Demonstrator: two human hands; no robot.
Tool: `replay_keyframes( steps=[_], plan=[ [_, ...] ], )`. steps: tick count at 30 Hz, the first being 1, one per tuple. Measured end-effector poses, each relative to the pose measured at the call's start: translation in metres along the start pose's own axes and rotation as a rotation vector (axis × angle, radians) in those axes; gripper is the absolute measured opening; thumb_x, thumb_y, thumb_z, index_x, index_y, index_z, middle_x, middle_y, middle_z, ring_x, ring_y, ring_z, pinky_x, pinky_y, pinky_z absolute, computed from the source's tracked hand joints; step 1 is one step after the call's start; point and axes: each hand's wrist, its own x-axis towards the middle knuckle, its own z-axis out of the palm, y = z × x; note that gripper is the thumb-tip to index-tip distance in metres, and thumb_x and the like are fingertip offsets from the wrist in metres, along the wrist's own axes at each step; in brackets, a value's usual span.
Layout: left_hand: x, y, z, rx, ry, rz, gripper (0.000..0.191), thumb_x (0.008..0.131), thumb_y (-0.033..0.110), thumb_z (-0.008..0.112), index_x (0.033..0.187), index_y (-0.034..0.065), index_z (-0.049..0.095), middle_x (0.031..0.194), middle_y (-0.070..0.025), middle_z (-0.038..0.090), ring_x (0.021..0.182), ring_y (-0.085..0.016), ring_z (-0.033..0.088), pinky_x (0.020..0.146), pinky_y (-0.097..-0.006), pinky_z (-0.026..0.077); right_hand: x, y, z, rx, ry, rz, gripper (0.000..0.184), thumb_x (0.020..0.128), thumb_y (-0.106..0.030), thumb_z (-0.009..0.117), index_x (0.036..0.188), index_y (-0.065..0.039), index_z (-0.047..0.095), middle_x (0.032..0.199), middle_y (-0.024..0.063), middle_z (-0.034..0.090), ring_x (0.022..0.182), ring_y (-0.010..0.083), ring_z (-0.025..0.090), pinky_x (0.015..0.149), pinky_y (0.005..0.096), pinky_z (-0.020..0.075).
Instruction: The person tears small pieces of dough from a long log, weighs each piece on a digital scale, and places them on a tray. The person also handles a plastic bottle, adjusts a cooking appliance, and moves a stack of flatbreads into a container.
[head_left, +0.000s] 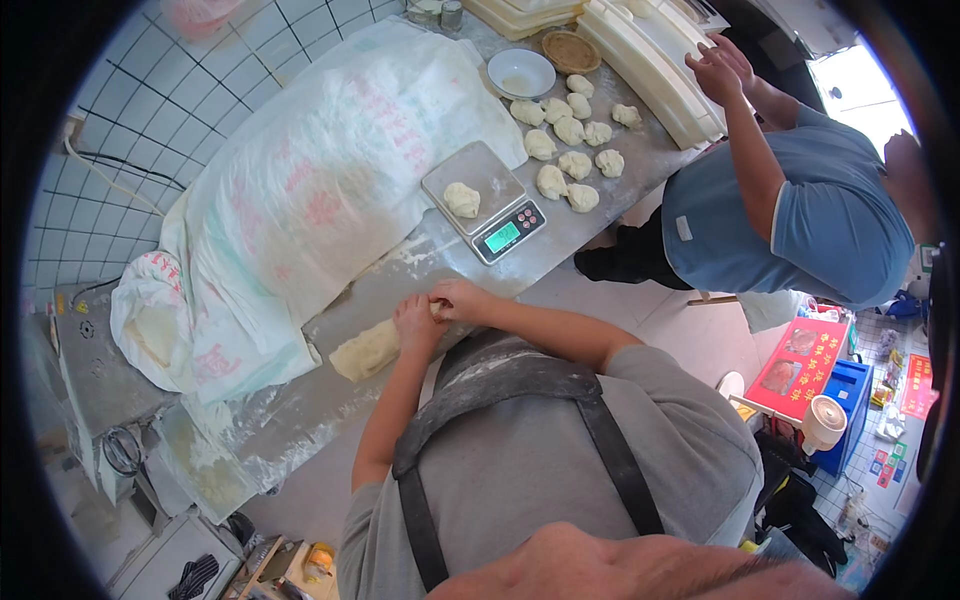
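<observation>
A thick roll of pale dough (367, 351) lies on the floured metal worktop (390, 281) before me. My left hand (417, 324) grips this roll near its right end. Close against it, my right hand (459, 301) holds the end of the dough, and a bit of it shows between the fingers. Beyond my hands stands a digital kitchen scale (491, 241) with a lit green display. One dough piece (462, 200) rests on its steel pan. Several more dough pieces (575, 165) lie scattered on the worktop past the scale.
White printed plastic sheeting (322, 165) covers a large mound along the tiled wall. A white bowl (521, 73) and a round brown dish (571, 52) stand at the far end. Beside cream plastic trays (637, 71), another person (787, 202) in a blue shirt stands with raised hands.
</observation>
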Motion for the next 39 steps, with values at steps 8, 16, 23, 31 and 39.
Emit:
replay_keyframes(
  steps=[8, 16, 23, 31, 39],
  plan=[
    [0.017, 0.013, 0.001, 0.179, -0.166, -0.055, 0.032, 0.069, 0.036, 0.07, 0.093, 0.0151, 0.062, 0.105, -0.0063, 0.055, 0.103, -0.029, 0.05, 0.084, -0.0451, 0.04, -0.006, -0.035, -0.053, 0.704, -0.093, 0.331, 0.015, 0.077, -0.014, 0.066, 0.089, -0.005, 0.063, 0.076, 0.0008, 0.06, 0.072, 0.0119, 0.057, 0.067, 0.0298, 0.0475],
    [-0.006, 0.008, -0.015, 0.083, -0.131, 0.155, 0.044, 0.063, 0.028, 0.076, 0.1, 0.0127, 0.057, 0.108, -0.007, 0.051, 0.104, -0.028, 0.048, 0.087, -0.0457, 0.038, 0.037, 0.035, -0.128, -0.461, 0.513, 0.17, 0.032, 0.075, -0.001, 0.057, 0.104, -0.009, 0.066, 0.103, 0.0151, 0.055, 0.09, 0.0282, 0.056, 0.078, 0.0347, 0.0465],
    [-0.006, -0.008, -0.018, -0.286, -0.02, 0.2, 0.039, 0.066, 0.015, 0.072, 0.101, 0.0108, 0.055, 0.101, -0.0121, 0.053, 0.097, -0.033, 0.05, 0.084, -0.0441, 0.04, 0.023, 0.002, -0.095, -0.037, 0.582, 0.167, 0.023, 0.084, -0.006, 0.052, 0.1, -0.009, 0.067, 0.101, 0.0143, 0.058, 0.093, 0.0263, 0.056, 0.082, 0.0359, 0.0456],
    [-0.024, -0.002, -0.015, -0.296, 0.283, 0.215, 0.038, 0.07, 0.016, 0.072, 0.102, 0.0087, 0.054, 0.103, -0.0127, 0.054, 0.097, -0.034, 0.051, 0.083, -0.0445, 0.041, -0.001, 0.014, 0.01, 0.518, -0.136, 0.518, 0.027, 0.082, -0.016, 0.063, 0.105, -0.002, 0.065, 0.084, 0.0111, 0.068, 0.07, 0.0152, 0.063, 0.063, 0.0291, 0.0511],
    [-0.018, 0.002, -0.019, -0.276, 0.22, 0.244, 0.044, 0.068, 0.017, 0.073, 0.106, 0.009, 0.054, 0.108, -0.0115, 0.054, 0.098, -0.032, 0.052, 0.084, -0.0432, 0.041, 0.0, -0.01, -0.019, 0.495, -0.21, 0.56, 0.019, 0.081, -0.013, 0.066, 0.094, 0.0, 0.064, 0.085, 0.0071, 0.066, 0.071, 0.0119, 0.062, 0.063, 0.028, 0.0514]
  ],
)
